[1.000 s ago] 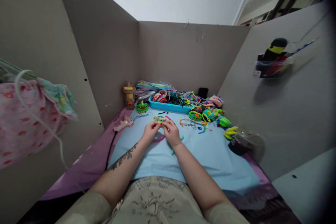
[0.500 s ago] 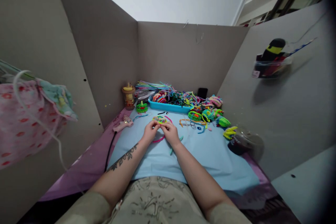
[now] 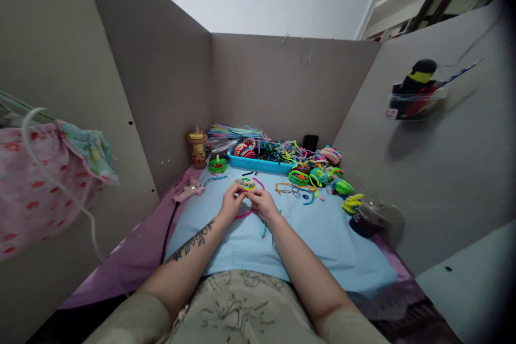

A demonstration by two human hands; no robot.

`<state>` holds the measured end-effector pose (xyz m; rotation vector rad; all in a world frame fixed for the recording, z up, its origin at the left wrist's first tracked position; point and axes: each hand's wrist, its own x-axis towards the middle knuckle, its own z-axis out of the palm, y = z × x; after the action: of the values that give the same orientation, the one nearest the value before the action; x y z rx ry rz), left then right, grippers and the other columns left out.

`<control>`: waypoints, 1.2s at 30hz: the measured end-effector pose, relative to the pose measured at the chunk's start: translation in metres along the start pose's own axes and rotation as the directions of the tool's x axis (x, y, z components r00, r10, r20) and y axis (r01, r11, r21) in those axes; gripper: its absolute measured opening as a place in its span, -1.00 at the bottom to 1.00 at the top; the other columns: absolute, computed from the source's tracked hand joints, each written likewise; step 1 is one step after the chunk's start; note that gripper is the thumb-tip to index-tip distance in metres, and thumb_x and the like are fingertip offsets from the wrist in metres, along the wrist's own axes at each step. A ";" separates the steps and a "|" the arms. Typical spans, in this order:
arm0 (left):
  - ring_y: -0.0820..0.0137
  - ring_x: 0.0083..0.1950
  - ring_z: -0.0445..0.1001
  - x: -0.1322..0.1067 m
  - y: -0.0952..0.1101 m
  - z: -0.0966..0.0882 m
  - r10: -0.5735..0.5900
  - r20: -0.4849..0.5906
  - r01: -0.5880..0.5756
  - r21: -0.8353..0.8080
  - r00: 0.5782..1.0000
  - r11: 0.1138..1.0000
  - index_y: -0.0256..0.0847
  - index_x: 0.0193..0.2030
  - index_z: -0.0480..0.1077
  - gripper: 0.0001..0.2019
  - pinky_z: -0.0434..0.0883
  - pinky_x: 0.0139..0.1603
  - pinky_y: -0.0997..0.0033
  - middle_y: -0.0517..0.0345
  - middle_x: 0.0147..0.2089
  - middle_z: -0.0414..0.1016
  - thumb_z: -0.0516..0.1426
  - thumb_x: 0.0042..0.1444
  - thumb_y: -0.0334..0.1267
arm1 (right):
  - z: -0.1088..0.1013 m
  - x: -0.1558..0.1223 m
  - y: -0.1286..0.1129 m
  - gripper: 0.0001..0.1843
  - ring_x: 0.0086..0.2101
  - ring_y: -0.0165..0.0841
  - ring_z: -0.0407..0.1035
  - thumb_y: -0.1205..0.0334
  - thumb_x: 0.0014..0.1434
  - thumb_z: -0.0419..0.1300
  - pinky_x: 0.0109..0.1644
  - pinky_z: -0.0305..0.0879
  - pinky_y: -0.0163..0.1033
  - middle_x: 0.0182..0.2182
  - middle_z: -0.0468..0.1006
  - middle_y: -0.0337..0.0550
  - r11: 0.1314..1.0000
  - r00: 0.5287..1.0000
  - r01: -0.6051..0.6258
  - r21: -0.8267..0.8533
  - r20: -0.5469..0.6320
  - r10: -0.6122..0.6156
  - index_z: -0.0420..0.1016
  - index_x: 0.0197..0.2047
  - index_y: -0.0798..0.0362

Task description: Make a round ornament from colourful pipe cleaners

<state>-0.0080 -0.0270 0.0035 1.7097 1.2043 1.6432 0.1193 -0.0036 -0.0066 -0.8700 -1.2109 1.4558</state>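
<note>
The work surface is a table covered by a purple cloth (image 3: 133,258), with a light-blue mat (image 3: 330,242) laid over its centre. On the mat lie loose pipe cleaners (image 3: 296,189) and small finished figures (image 3: 318,174) — a green one (image 3: 218,164) sits at the far left. A turquoise tray (image 3: 260,164) stands at the back edge; a pink glue gun (image 3: 188,190) rests on the purple cloth — cord trailing forward.

A pale blue cloth (image 3: 322,236) covers the tabletop (image 3: 133,258), whose purple surface shows at the edges. At the back stands a shallow turquoise plastic tray (image 3: 260,164) heaped with coloured pipe cleaners. Left of it sit a green pipe-cleaner figure (image 3: 218,164) and a small yellow-capped bottle (image 3: 197,147). A pink glue gun (image 3: 188,190) lies near the left edge. A pink patterned fabric (image 3: 36,183) hangs at far left.
</note>
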 end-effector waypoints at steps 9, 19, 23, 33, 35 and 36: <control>0.34 -0.20 0.42 -0.001 0.003 -0.001 0.007 0.033 -0.006 -0.016 0.999 1.000 -0.21 -0.32 0.48 -0.87 0.35 -0.17 0.36 0.06 -0.28 0.48 0.10 0.06 -0.29 | 0.001 -0.002 -0.006 -0.65 -0.72 -0.58 -0.10 0.03 -0.22 0.40 -0.67 -0.26 -0.39 -0.73 0.13 -0.43 0.994 1.000 -0.017 0.111 0.004 0.017 0.41 -0.49 0.08; 0.43 -0.39 0.38 0.000 0.000 0.001 -0.161 0.074 0.171 -0.140 0.984 0.975 -0.26 -0.35 0.41 -0.83 0.33 -0.32 0.46 0.17 -0.45 0.43 0.10 0.05 -0.20 | -0.001 0.000 0.001 -0.78 -0.60 -0.45 0.18 0.06 0.05 0.19 -0.54 0.14 -0.32 -0.60 0.31 -0.30 0.920 0.957 0.261 -0.294 -0.046 -0.286 0.39 -0.43 0.05; 0.48 -0.50 0.30 -0.001 0.007 -0.001 -0.230 0.093 0.241 -0.139 0.969 0.960 -0.25 -0.48 0.35 -0.72 0.26 -0.44 0.50 0.22 -0.55 0.33 0.10 0.04 -0.06 | -0.001 -0.005 -0.001 -0.87 -0.31 -0.30 0.35 0.20 0.12 0.14 -0.20 0.31 -0.19 -0.39 0.43 -0.14 0.636 0.817 0.465 -0.616 0.022 -0.576 0.46 -0.39 0.05; 0.49 -0.51 0.27 0.001 0.006 -0.001 -0.224 0.102 0.239 -0.175 0.969 0.955 -0.27 -0.54 0.36 -0.72 0.21 -0.46 0.50 0.24 -0.58 0.32 0.16 -0.02 -0.07 | -0.004 -0.010 0.001 -0.81 -0.27 -0.30 0.38 0.26 0.21 0.08 -0.12 0.35 -0.18 -0.31 0.46 -0.08 0.291 0.681 0.537 -0.792 0.204 -0.703 0.54 -0.27 0.00; 0.49 -0.50 0.28 0.001 0.003 -0.001 -0.198 0.099 0.213 -0.172 0.975 0.962 -0.27 -0.54 0.36 -0.73 0.23 -0.43 0.49 0.23 -0.57 0.34 0.16 0.00 -0.10 | -0.004 -0.010 0.001 -0.81 -0.27 -0.30 0.39 0.26 0.21 0.08 -0.12 0.35 -0.18 -0.31 0.47 -0.09 0.282 0.674 0.543 -0.791 0.210 -0.708 0.55 -0.26 0.00; 0.49 -0.49 0.29 0.001 0.002 -0.001 -0.189 0.101 0.205 -0.171 0.977 0.964 -0.27 -0.54 0.37 -0.73 0.24 -0.42 0.49 0.22 -0.56 0.35 0.15 0.01 -0.11 | -0.004 -0.010 0.001 -0.81 -0.26 -0.31 0.39 0.27 0.21 0.08 -0.13 0.36 -0.18 -0.31 0.48 -0.09 0.285 0.671 0.546 -0.788 0.207 -0.712 0.55 -0.26 -0.01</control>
<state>-0.0084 -0.0270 0.0056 1.4818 1.1112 1.4978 0.1246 -0.0121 -0.0092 -0.8884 -1.8328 0.0543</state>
